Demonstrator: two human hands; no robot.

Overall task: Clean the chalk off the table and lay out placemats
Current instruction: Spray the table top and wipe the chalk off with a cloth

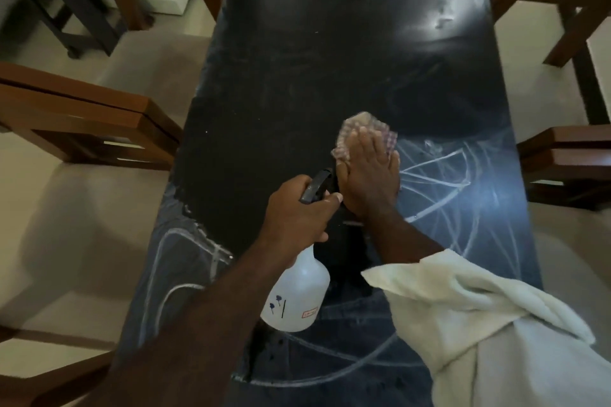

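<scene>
Your left grip (299,210) clasps the spray bottle (297,294) by its neck above the tabletop (281,76). Your right grip (370,175), released and flat, presses the checked cloth (360,124) onto it beside the chalk lines (429,172)

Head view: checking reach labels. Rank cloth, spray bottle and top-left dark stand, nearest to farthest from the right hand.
1. Cloth, under the right hand.
2. Spray bottle, just left, in the left hand.
3. Dark stand, far top-left, on the floor.
</scene>
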